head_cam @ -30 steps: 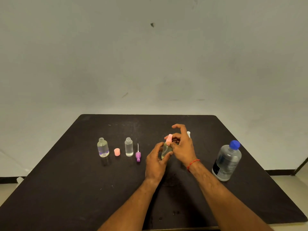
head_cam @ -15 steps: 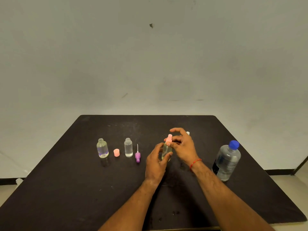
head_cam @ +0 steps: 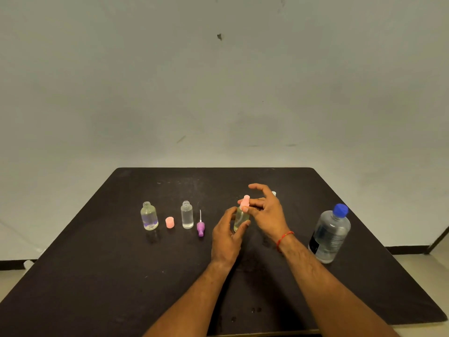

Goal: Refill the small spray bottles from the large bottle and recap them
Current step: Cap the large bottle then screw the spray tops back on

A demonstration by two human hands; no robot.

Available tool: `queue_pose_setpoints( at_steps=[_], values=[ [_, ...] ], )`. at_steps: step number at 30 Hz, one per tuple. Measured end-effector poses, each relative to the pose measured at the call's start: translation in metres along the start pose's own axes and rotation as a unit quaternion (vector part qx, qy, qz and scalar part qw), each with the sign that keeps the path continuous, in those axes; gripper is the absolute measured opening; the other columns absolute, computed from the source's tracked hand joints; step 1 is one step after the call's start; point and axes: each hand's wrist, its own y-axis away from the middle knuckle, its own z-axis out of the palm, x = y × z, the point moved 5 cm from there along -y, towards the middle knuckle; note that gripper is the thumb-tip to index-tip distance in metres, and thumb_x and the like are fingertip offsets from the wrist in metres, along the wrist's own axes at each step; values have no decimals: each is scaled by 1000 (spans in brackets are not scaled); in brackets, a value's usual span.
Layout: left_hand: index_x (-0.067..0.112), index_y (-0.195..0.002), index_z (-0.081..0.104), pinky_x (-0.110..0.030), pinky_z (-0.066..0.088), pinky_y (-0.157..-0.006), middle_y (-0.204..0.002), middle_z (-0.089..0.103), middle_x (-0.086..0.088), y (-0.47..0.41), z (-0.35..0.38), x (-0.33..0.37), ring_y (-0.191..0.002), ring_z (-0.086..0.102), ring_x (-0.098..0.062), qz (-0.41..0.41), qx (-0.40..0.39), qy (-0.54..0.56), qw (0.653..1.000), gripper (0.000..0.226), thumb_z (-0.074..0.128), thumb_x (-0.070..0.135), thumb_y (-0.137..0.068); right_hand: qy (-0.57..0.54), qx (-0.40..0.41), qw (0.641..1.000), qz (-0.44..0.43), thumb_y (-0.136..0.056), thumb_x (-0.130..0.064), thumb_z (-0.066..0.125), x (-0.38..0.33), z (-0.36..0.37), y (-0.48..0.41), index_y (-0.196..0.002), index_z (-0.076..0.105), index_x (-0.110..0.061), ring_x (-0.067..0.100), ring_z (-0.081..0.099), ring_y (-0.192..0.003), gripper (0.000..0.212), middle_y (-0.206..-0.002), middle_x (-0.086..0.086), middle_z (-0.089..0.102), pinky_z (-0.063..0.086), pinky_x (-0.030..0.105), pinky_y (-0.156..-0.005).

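Note:
My left hand (head_cam: pixel 227 235) grips a small clear spray bottle (head_cam: pixel 240 218) at the table's middle. My right hand (head_cam: pixel 266 210) pinches its pink spray head (head_cam: pixel 245 203) on top of the neck. To the left stand two uncapped small bottles, a rounder one (head_cam: pixel 149 216) and a slimmer one (head_cam: pixel 187 214). A pink cap (head_cam: pixel 169 222) sits between them. A purple spray head with its white tube (head_cam: pixel 200 227) stands right of the slim bottle. The large water bottle (head_cam: pixel 330 234) with a blue cap stands at the right.
Everything stands on a black table (head_cam: pixel 97 276) set against a pale wall. A small white object (head_cam: pixel 274 193) peeks out behind my right hand. The table's right edge runs close past the large bottle.
My right hand's fingers have shifted a little around the pink spray head. The left hand and the bottle stay in place.

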Motion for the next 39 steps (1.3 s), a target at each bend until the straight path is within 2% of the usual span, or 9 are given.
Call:
queue_pose_setpoints(
  at_steps=[3,6,10,14,19,24,29,33,39],
  values=[
    [33,-123,63,-33,58,-85,-109,70,15,0,2,1,-102,68,-7,4,-6,-7,1000,29,72,31,-95,12,57,998,1,-78,-4,78,1,0,3,-110,59,-27,7,71,-89,44,-87,-2,76,59,28,-80],
    [30,-124,63,-35,59,-86,-110,71,12,-1,2,0,-102,69,-10,5,-13,-1,1000,28,70,30,-97,9,99,995,-6,-78,-4,78,0,5,7,-103,63,-26,4,71,-84,36,-82,-3,75,59,26,-78],
    [30,-128,61,-29,58,-87,-112,72,14,-1,2,-2,-104,70,-8,-2,-15,5,1000,32,70,25,-97,0,103,995,-4,-80,-7,78,0,8,10,-115,59,-30,-2,67,-87,46,-88,-9,72,54,11,-76],
    [33,-124,61,-22,56,-78,-105,73,12,-5,-2,-9,-94,70,-7,-28,12,-16,999,28,69,30,-98,-16,89,996,6,-81,1,74,12,4,14,-119,64,-18,-1,67,-95,43,-103,-2,73,51,8,-73],
    [22,-125,58,-10,43,-61,-97,70,7,-13,-1,-16,-82,67,-12,-59,19,-103,993,28,66,24,-99,1,92,995,49,-81,4,72,37,1,20,-111,70,-10,-1,67,-94,33,-105,0,73,49,6,-75],
    [17,-125,56,-26,45,-68,-100,73,-3,-25,2,-21,-86,68,-21,-80,12,-139,987,29,66,23,-98,18,89,994,66,-81,1,73,54,1,27,-108,71,-15,1,68,-91,31,-100,-6,72,53,12,-79],
    [20,-124,55,-31,48,-70,-99,72,-3,-34,9,-26,-86,69,-24,-95,-4,-148,984,30,67,24,-97,20,88,993,75,-81,-1,74,62,0,28,-109,71,-16,0,68,-92,32,-101,-7,72,52,11,-79],
    [23,-123,53,-30,50,-68,-96,72,-3,-38,13,-28,-83,70,-23,-97,-16,-158,982,30,68,26,-97,21,86,993,82,-80,-2,75,67,-2,30,-109,70,-18,1,68,-92,33,-100,-9,71,55,18,-84],
    [27,-123,52,-43,60,-78,-99,71,3,-37,14,-30,-87,70,-21,-93,-17,-170,981,30,68,27,-97,16,85,993,86,-80,-2,76,69,-2,32,-110,70,-17,2,68,-92,34,-102,-7,71,55,18,-84]
  ],
)
